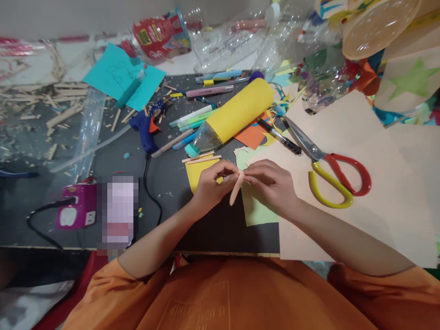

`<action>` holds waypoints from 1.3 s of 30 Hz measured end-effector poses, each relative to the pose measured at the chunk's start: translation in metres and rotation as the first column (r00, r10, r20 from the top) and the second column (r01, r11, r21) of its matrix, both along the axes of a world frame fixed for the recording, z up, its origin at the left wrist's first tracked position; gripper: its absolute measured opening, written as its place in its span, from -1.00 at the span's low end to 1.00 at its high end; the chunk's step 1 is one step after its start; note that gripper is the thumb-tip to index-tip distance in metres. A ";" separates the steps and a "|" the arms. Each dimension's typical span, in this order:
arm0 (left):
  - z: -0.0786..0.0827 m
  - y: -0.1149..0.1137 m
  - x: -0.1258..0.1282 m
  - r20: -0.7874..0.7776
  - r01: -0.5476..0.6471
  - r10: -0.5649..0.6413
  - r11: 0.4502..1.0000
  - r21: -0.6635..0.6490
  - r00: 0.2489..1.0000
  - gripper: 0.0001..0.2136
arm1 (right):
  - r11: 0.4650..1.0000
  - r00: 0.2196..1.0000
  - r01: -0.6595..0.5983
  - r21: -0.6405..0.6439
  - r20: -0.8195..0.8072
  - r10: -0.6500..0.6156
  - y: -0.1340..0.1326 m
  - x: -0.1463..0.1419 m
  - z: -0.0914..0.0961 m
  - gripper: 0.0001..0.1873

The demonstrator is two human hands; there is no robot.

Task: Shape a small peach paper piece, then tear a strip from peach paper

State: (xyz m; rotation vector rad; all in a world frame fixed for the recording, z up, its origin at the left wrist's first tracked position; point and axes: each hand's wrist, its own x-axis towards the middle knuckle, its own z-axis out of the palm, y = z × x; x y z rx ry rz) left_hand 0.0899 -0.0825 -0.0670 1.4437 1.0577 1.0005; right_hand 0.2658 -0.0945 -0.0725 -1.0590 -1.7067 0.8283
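Note:
My left hand (213,184) and my right hand (275,187) meet above the near edge of the table. Between their fingertips they pinch a small peach-coloured paper strip (235,191), and one narrow end hangs down toward me. Part of the strip is hidden by the fingers. Beneath my right hand lies a light green paper (259,213). By my left hand is a yellow paper (193,176), with thin peach paper sticks (205,158) on it. A plastic bottle wrapped in yellow paper (242,110) lies just beyond both hands.
Large scissors (318,158) rest on peach paper sheets (388,201) at the right. A blue glue gun (143,130), markers (195,120) and a purple power adapter (76,208) occupy the left. Clear bottles (227,43) and wood scraps (65,103) line the back.

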 end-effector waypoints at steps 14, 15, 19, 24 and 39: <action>0.004 0.001 -0.001 -0.142 -0.024 0.035 0.997 0.077 0.989 -0.92 | 0.970 0.991 -0.076 -0.231 -0.123 0.048 -0.002 0.003 -0.001 -0.76; 0.004 0.001 -0.001 -0.151 -0.023 0.036 0.996 0.091 0.988 -0.92 | 0.955 0.982 -0.095 -0.283 -0.184 0.043 -0.002 0.004 -0.003 -0.67; 0.002 0.001 -0.002 -0.181 0.017 -0.001 0.996 0.084 0.983 -0.94 | 0.903 0.948 -0.150 -0.402 -0.319 0.015 -0.001 0.004 -0.005 -0.54; 0.002 0.000 -0.004 -0.193 -0.019 0.046 0.990 0.138 0.980 -0.87 | 0.927 0.996 -0.065 -0.369 -0.088 0.035 0.002 0.001 0.005 -0.86; 0.003 0.006 -0.001 0.187 0.098 -0.049 0.960 -0.262 0.981 -0.53 | 0.893 0.978 -0.081 -0.442 -0.207 -0.014 -0.003 -0.004 0.005 -0.72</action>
